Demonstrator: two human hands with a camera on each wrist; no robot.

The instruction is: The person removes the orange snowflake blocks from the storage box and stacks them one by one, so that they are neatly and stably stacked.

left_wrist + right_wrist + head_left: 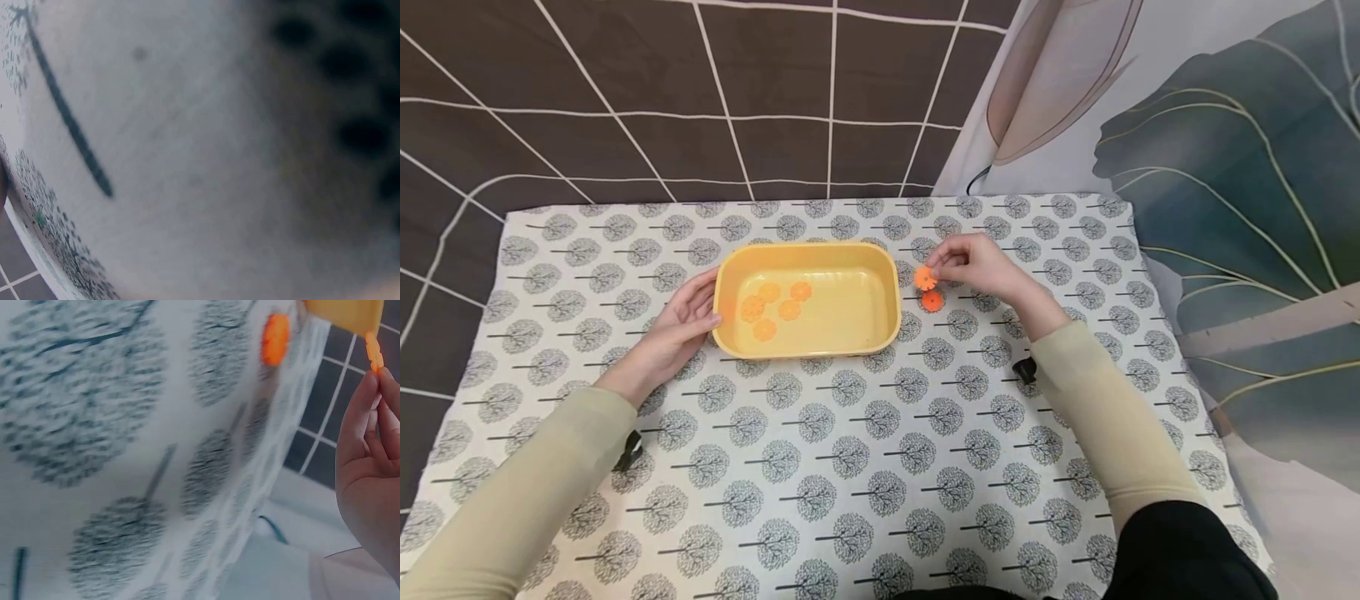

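Orange flower-shaped slices [765,330] lie scattered over the left half of a yellow tub [853,308], set on a tree-print tablecloth [842,529] before a dark backdrop [775,75] with white grid lines. At left, a person's left hand [681,323] touches the tub's left end, thumb spread apart from the other fingers and resting at the rim; the left wrist view is mostly blur. To the right of the tub, one loose slice [932,302] lies on the cloth, near a raised slice [924,277] in the right hand [976,263], whose thumb and fingertips are clamped together on its edge. Pale sleeves [1097,417] cover both forearms. On the right side hangs a leaf-patterned curtain [1217,167]
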